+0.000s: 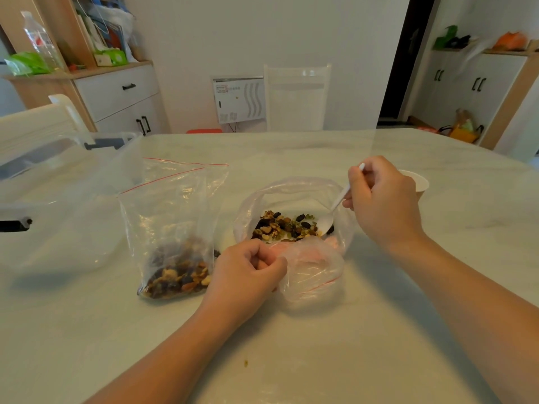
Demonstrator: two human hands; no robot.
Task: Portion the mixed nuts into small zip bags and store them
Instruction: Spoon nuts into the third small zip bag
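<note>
Scooping underway — right hand (382, 199) grips spoon (335, 209) in nuts (284, 225); left hand (248, 269) pinches empty zip bag (313, 272); filled bag (175, 243) at 9 o'clock — portioning partly done.

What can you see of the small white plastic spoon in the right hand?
The small white plastic spoon has a thin straight handle and an oval bowl. It slants down and leftward. The right hand grips its handle, whose end pokes out above the fingers. The bowl looks empty and sits at the right edge of the mixed nuts inside the large clear plastic bag.
</note>
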